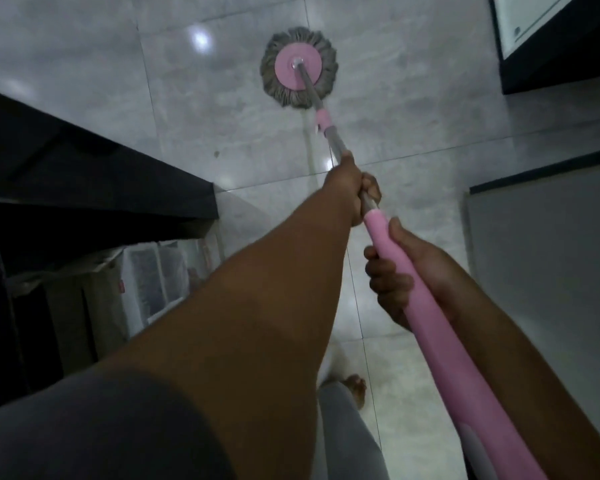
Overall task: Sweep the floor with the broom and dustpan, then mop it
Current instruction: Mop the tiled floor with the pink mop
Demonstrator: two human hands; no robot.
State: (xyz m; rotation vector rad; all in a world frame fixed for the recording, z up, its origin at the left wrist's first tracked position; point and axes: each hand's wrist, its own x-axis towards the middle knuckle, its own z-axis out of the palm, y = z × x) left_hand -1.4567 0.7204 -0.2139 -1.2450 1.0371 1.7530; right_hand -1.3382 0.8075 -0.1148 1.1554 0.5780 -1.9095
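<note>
Nearest, a grey sleeve [84, 427] covers the left upper arm, and a bare foot [357, 389] stands on the tiles just left of the spin mop's pink grip [444, 348]. The right hand [399, 271] wraps that grip near its upper end, fingers curled round it from the left. Just beyond, where pink meets the metal shaft [336, 140], the left hand [352, 188] clenches the shaft at the end of an outstretched arm. Well left of the grip, clear plastic storage boxes [160, 278] sit under a black table [101, 174]. Right of it lies a grey mat [541, 254]. At the shaft's far end, the round mop head [291, 69], a pink disc ringed with grey strands, rests flat on the glossy marble-tiled floor [222, 98]. Far right of the shaft, a black cabinet [551, 67] holds a white panel whose small mark is too blurred to read.
</note>
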